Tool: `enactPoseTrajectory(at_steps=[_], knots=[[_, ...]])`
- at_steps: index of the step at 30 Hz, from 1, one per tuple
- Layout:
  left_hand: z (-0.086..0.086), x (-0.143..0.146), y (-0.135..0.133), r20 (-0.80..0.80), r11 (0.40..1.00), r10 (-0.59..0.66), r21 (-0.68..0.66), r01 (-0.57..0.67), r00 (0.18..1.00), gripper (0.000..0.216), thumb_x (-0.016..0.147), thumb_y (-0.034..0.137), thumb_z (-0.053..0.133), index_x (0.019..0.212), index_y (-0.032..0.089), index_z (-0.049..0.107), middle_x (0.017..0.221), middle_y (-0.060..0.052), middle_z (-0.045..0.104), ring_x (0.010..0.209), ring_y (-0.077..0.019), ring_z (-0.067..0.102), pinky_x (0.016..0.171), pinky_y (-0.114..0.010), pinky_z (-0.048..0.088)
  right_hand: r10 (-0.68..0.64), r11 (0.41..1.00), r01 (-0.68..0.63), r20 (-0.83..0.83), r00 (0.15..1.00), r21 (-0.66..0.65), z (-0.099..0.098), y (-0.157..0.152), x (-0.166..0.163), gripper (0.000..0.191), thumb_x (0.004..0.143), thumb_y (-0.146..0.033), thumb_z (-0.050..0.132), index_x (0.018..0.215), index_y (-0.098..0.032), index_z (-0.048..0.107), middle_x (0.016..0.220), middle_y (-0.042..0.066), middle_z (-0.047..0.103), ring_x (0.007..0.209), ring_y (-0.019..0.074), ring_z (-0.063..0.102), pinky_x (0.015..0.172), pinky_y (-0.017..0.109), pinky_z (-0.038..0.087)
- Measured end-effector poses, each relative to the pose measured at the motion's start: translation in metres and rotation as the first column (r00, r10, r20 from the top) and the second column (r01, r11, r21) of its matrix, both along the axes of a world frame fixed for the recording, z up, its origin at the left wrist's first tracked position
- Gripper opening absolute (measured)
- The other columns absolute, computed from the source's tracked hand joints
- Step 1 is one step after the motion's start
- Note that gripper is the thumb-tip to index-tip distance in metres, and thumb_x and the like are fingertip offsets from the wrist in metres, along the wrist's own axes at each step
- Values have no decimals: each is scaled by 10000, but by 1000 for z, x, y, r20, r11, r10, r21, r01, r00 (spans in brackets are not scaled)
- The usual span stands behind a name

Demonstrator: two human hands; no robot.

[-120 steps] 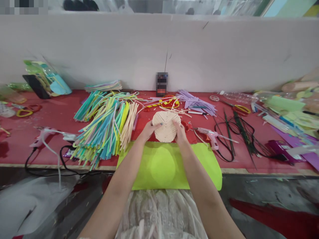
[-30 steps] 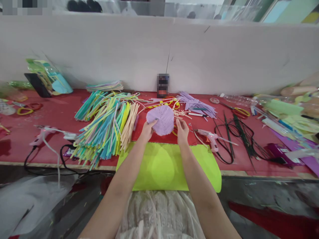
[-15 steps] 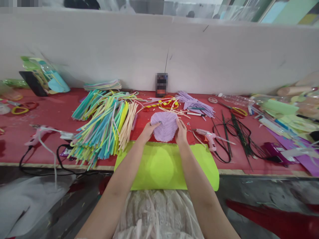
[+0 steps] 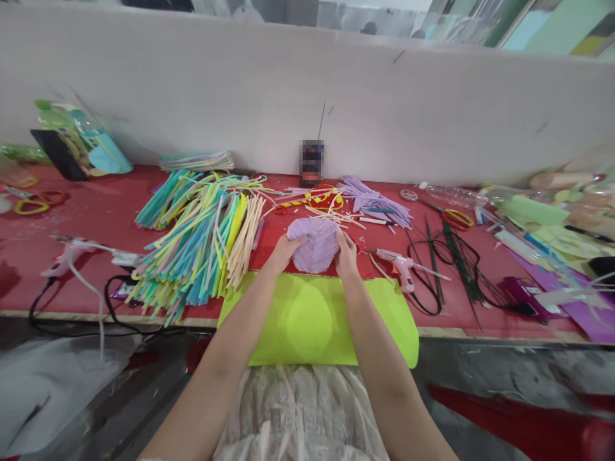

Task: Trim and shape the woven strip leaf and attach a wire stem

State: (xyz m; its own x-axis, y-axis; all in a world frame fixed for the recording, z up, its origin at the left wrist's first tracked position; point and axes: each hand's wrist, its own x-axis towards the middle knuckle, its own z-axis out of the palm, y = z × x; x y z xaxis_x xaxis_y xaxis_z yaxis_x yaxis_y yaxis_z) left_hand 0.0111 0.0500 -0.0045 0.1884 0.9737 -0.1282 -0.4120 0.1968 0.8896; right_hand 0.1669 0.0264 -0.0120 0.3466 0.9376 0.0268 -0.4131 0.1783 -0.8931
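Note:
Between my two hands is a flat, rounded lilac piece (image 4: 314, 246), its strips laid slantwise to a centre line like a leaf. My left hand (image 4: 287, 251) grips its left edge, thumb on top and fingers underneath. At the right edge my right hand (image 4: 346, 252) is closed on the same piece, fingers partly hidden. Below it, a bright yellow-green sheet (image 4: 307, 323) hangs over the table's front edge. Just right of my right hand lies a pink glue gun (image 4: 400, 266). A bundle of lilac strips (image 4: 377, 203) lies behind the piece.
A big heap of coloured pipe cleaners (image 4: 192, 246) covers the left of the red table (image 4: 110, 205). Farther left are another pink glue gun (image 4: 65, 256) and scissors (image 4: 36, 203). To the right lie scissors (image 4: 456, 218), dark green stems (image 4: 461, 262), a cable and a purple box (image 4: 528, 298).
The view has shifted slightly, so most things sit a little farther left. Both hands keep their hold on the lilac piece, which has barely moved.

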Motion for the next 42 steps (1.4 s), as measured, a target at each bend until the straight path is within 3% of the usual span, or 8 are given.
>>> enactPoseTrajectory(at_steps=[8,25,34,42], knots=[[-1,-1,0,-43,1000,6,10,-6,999,485,448,290,833,880,125,689,855,-79,722,785,-221,661,827,-391,482,13,1000,-13,32,999,10,3,-2,-2,260,654,-434,700,766,-202,670,738,-16,687,685,145,608,648,258,461],[2,-1,-3,-48,998,-17,59,20,999,473,481,276,822,913,137,687,915,-79,717,814,-213,653,841,-384,471,17,1000,-17,-2,1000,5,2,0,-1,239,661,-421,707,745,-200,673,733,-7,692,696,147,615,678,265,475],[6,1,-3,0,998,54,-41,-54,999,391,504,311,810,838,143,693,829,-65,724,762,-203,657,810,-368,490,49,999,-51,92,995,19,-1,0,-2,321,595,-394,753,847,-212,672,818,-5,703,763,169,631,741,301,493],[11,2,-7,56,997,16,-77,-11,998,411,481,291,823,839,138,688,830,-78,724,814,-232,664,853,-392,477,85,996,-86,55,995,9,6,-5,-3,306,600,-369,750,849,-215,661,816,-10,695,751,160,629,733,292,495]])
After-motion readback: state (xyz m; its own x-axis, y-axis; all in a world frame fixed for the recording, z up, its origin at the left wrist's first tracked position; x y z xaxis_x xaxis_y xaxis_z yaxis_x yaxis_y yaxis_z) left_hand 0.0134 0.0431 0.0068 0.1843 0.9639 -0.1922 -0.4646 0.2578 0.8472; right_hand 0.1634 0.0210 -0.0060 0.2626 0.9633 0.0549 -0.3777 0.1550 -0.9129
